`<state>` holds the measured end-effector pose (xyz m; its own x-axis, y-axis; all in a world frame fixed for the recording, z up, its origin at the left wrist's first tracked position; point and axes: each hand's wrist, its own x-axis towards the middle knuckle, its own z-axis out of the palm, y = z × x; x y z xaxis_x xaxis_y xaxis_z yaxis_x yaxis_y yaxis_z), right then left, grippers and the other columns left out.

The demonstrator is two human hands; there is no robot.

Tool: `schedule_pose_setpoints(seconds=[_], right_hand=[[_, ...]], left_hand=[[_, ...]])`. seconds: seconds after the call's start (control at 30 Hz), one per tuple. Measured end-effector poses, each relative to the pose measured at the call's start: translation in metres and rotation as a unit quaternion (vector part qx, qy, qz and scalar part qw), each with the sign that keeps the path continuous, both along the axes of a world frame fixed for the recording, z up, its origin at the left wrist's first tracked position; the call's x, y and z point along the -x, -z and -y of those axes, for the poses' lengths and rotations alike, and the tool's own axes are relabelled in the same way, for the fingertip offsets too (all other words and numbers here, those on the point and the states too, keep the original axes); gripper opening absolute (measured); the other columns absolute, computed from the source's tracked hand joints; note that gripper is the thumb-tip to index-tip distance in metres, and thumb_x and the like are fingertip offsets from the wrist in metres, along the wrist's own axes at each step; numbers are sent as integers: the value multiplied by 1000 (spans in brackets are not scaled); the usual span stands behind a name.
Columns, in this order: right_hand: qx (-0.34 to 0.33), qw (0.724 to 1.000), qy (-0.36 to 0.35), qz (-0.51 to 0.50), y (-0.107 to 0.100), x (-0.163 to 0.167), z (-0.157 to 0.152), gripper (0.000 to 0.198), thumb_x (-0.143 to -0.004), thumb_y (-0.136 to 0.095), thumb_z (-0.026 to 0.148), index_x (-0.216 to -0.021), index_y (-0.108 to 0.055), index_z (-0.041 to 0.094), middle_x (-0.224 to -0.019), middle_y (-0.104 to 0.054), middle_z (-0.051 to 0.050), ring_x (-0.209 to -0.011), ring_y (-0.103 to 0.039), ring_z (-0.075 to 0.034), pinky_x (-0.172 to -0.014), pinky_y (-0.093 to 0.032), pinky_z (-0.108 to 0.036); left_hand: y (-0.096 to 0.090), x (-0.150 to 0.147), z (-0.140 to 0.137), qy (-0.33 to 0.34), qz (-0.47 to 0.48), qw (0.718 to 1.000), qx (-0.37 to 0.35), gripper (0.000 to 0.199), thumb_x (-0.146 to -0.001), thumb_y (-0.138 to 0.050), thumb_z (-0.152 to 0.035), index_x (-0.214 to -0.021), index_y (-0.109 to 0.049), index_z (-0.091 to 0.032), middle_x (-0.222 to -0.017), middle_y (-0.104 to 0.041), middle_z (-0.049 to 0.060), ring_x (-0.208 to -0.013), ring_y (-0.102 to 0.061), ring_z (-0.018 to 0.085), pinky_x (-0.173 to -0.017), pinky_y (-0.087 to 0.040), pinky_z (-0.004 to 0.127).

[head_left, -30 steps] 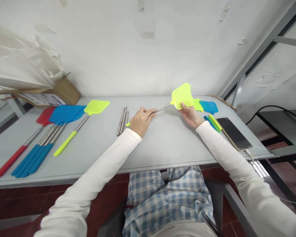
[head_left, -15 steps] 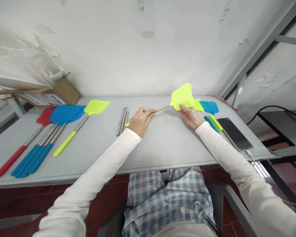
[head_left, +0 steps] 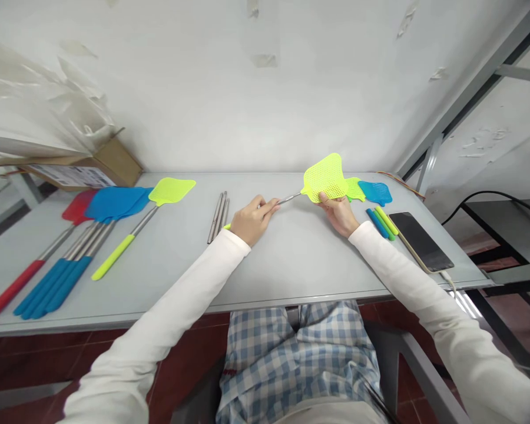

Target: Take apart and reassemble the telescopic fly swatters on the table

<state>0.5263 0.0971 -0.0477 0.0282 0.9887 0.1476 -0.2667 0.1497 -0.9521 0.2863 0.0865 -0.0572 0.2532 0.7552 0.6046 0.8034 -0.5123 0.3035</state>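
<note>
A yellow fly swatter (head_left: 324, 178) is held above the middle of the table by both my hands. My left hand (head_left: 252, 219) is closed round its metal rod, and a bit of the yellow grip shows beside that hand. My right hand (head_left: 339, 212) pinches the lower edge of the perforated swatter head. Part of the thin telescopic rod shows between the hands. Just left of my left hand lie several loose metal tubes (head_left: 218, 218). Behind my right hand are a green swatter head (head_left: 355, 189) and a blue swatter head (head_left: 376, 193).
To the left lie a yellow swatter (head_left: 172, 190), several blue swatters (head_left: 110, 203) and a red one (head_left: 17, 288). Coloured grip sleeves (head_left: 382, 222) and a phone (head_left: 421, 241) with a cable lie at right. A cardboard box (head_left: 115, 165) stands at the back left, against the wall.
Both hands and the swatter have shifted slightly; the swatter head sits a little lower and nearer my left hand. A shorter stretch of thin rod shows between the hands.
</note>
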Motion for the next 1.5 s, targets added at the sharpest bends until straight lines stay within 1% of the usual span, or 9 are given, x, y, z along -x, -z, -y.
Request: schedule_pose_setpoints(seconds=[0.3, 0.6, 0.93, 1.03, 1.13, 1.23, 1.33, 1.4, 1.5], right_hand=[[-1, 1000, 12, 10, 2, 10, 9, 53, -59, -85, 48, -105, -68, 29, -107, -72, -3, -102, -65, -22, -88, -54, -37], [0, 1000, 3, 7, 2, 12, 14, 51, -60, -85, 48, -106, -69, 30, -107, -73, -2, -101, -65, -22, -85, -55, -35], [0, 1000, -15, 2, -5, 12, 18, 48, -62, -85, 48, -104, -70, 30, -107, -73, -1, -102, -65, -22, -89, -56, -37], [-8, 999, -36, 17, -5, 4, 12, 44, -65, -84, 49, -100, -70, 28, -111, -72, -2, -103, -66, -21, -91, -56, -37], [8, 998, -58, 33, -2, -4, 8, 42, -67, -81, 53, -97, -68, 26, -111, -72, -3, -102, -66, -20, -91, -55, -37], [40, 995, -71, 51, -1, -11, 9, 40, -71, -78, 56, -95, -67, 26, -105, -73, -5, -99, -67, -19, -90, -55, -38], [54, 992, -85, 80, -1, -15, 12, 35, -74, -76, 54, -90, -68, 24, -101, -72, -6, -98, -67, -21, -83, -56, -37], [51, 989, -100, 98, 0, -17, 14, 33, -74, -76, 52, -88, -68, 23, -99, -71, -6, -98, -67, -22, -80, -56, -36], [48, 984, -115, 128, 0, -16, 17, 33, -75, -75, 51, -87, -67, 21, -94, -70, -6, -95, -66, -21, -77, -54, -33]], left_hand=[[-2, -2, 3, 19, 59, 998, 3, 33, -96, -48, -42, -99, -77, -25, -73, -52, 2, -55, -40, 10, -56, -33, 25], [-3, -2, 5, 24, 68, 997, 2, 38, -96, -45, -46, -97, -78, -25, -69, -50, 2, -55, -40, 11, -56, -34, 25], [-7, 2, 5, 21, 70, 997, -12, 38, -95, -48, -48, -100, -77, -24, -73, -56, 3, -62, -51, 12, -59, -36, 26], [-11, -2, 4, 25, 80, 996, 20, 34, -95, -50, -45, -99, -75, -23, -78, -60, 4, -66, -55, 12, -63, -39, 25], [-21, 2, 4, 13, 103, 994, 43, 27, -93, -55, -42, -96, -73, -22, -82, -62, 4, -71, -58, 14, -69, -42, 25], [-35, 28, 8, -38, 144, 988, 33, 23, -91, -56, -38, -95, -70, -20, -85, -65, 4, -79, -60, 15, -75, -45, 27], [-44, 76, 19, -119, 168, 978, 42, 19, -87, -55, -28, -98, -67, -20, -88, -66, 4, -80, -60, 16, -74, -46, 28], [-44, 112, 28, -185, 158, 968, 66, 21, -82, -56, -23, -100, -67, -19, -89, -67, 5, -79, -60, 18, -76, -47, 32], [-35, 154, 39, -267, 117, 950, 115, 25, -77, -57, -19, -100, -65, -18, -92, -66, 7, -88, -61, 23, -87, -48, 40]])
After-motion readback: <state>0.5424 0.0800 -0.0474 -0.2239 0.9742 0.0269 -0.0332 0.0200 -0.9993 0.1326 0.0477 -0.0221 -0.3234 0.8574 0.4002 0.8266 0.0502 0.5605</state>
